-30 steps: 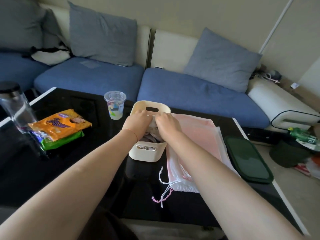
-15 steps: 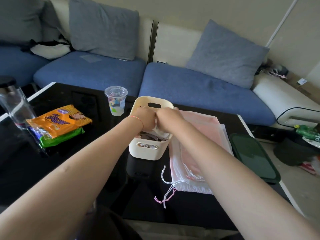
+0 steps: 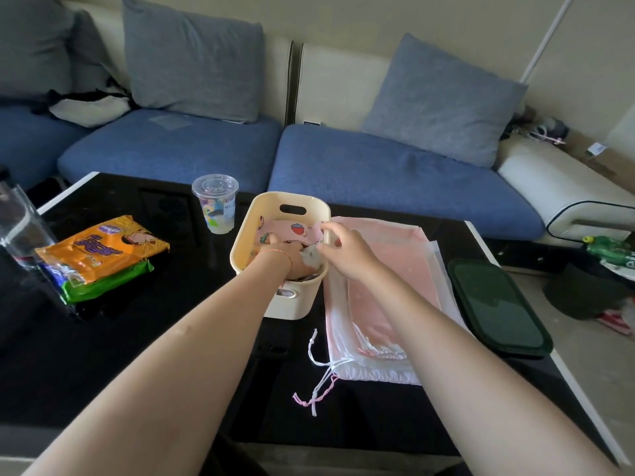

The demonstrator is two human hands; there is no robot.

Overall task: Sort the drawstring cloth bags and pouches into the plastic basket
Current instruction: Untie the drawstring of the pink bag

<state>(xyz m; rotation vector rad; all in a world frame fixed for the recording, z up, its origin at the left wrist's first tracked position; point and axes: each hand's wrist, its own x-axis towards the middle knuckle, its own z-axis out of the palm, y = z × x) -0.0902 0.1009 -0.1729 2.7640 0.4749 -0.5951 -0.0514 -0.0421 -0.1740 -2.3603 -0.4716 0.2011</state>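
The basket is seen just past the table's centre, at about 12 o'clock from the person, its long axis running from 6 to 12 o'clock with a handle slot at each end. A printed pink pouch is lodged against its far inner wall. The left hand is sunk inside the basket, pressed down on the cloth there; whether its fingers are flat or curled cannot be told, since they are buried among the fabric. The right hand is held over the basket's 3 o'clock rim, fingers loosely bent, with a pale scrap of cloth at its fingertips; a light pinch is likely, though not plainly shown. The bags still to be sorted are stacked flat at 3 o'clock from the basket, touching or just beside its wall, directly under the right forearm. Their long axis is also laid 6 to 12 o'clock, with the gathered mouths and the cords trailing toward 6 o'clock, near the person. The right hand is judged much the nearer to this stack, so the next pick would probably fall to it, while the left is kept packing. The bags appear far longer than the basket, so folding would seemingly be needed before they fit.
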